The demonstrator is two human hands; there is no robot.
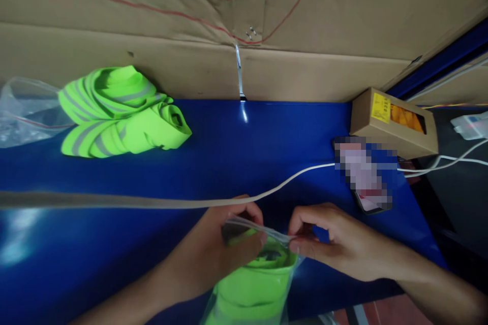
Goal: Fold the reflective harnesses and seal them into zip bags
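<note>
A clear plastic bag (288, 282) holds a rolled neon-green fabric piece (255, 292) near the table's front edge. My left hand (232, 249) grips the left part of the bag's top edge, its thumb over the front of the opening. At the right end of that edge, my right hand (324, 236) pinches the plastic between thumb and fingers. The bag's lower end runs out of the picture. Two more rolled neon-green pieces with grey stripes (125, 117) lie together at the back left.
Behind the blue table (267, 137) rises a brown cardboard wall (305, 20) with red string. A white cable (282, 185) crosses above my hands to a blurred-out phone (360, 175). A cardboard box (396, 122) with orange contents stands back right; empty-looking clear bags (32, 111) lie far left.
</note>
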